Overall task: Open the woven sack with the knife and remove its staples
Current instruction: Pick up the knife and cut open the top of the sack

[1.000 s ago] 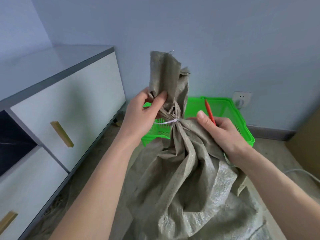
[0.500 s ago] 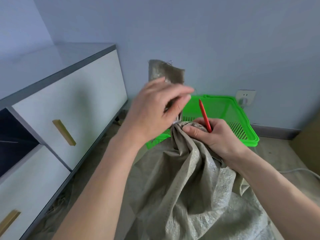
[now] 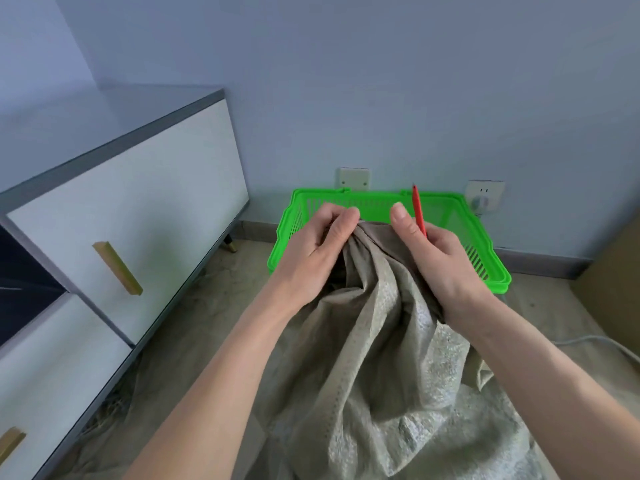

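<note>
Both hands' fingers clamp sack (image 3: pixel 374 341) neck; right hand (image 3: pixel 440 261) holds knife (image 3: pixel 418 211) upright, tip up.

Blue wall (image 3: pixel 381 81), white cabinet (image 3: pixel 138 209)

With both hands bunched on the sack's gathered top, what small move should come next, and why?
Probably pull the hands apart to spread the mouth. The left hand and right hand both grip the gathered top of the woven sack, no tie shows between them, and the red knife points up, away from the fabric.
</note>
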